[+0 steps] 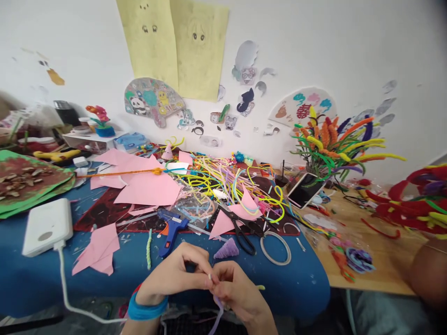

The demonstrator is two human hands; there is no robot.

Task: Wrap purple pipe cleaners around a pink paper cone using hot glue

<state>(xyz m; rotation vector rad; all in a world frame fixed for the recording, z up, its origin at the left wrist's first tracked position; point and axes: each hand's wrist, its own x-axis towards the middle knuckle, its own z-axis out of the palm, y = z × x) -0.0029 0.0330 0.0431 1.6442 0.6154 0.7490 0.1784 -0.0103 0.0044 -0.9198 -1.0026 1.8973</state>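
Observation:
My left hand (181, 270), with a blue band (148, 309) at the wrist, pinches its thumb and forefinger against the fingertips of my right hand (240, 293). Between them is a purple pipe cleaner (218, 314), whose loose tail hangs below my right fingers. The end inside the pinch is mostly hidden. Just beyond my hands lies a purple cone (226, 250) of wound pipe cleaner. To its left rests a blue hot glue gun (172, 229), and to its right black scissors (240, 228). A pale green twisted pipe cleaner (149, 249) lies farther left.
Pink paper (146, 188) and a heap of pipe cleaners (216, 174) cover the table's back. A white power bank (49, 225) with a cable stands left. A tape ring (275, 249), a phone (306, 190) and pipe-cleaner flowers (331, 139) are right. Another person's arm (429, 267) shows far right.

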